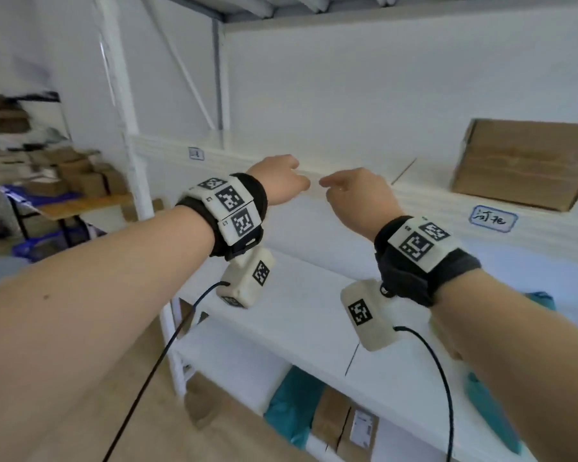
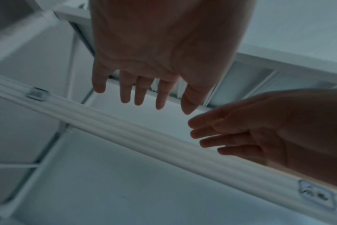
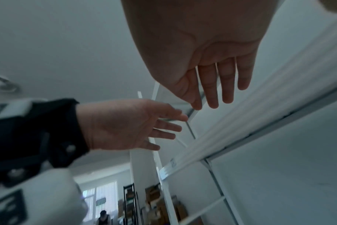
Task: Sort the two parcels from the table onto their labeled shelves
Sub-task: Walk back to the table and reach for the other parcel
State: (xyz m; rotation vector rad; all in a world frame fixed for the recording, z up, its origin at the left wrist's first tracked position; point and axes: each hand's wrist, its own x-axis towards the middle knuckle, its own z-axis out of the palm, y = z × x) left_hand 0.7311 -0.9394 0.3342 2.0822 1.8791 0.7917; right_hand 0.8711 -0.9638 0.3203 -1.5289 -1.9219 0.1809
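Head view shows both hands empty in front of the white shelf [image 1: 424, 195]: the left hand [image 1: 281, 178] and right hand [image 1: 354, 198] hover close together at the shelf's front edge, fingers relaxed and spread, gripping nothing, as both wrist views confirm. A brown box [image 1: 521, 165] lies flat toward the right end of that shelf, above a blue-bordered label [image 1: 493, 219] on the front rail; a smaller label [image 1: 196, 153] sits nearer the left post. I take the box for a placed parcel, though blur leaves the labels unreadable. No table parcel is visible in any view. The main risk is a mismatch: if the box sits over the wrong label, the sort fails unnoticed. The box's near edge also lies close to the shelf's front edge, so a brushing wrist or trailing cable [image 1: 444, 395] could nudge it off.
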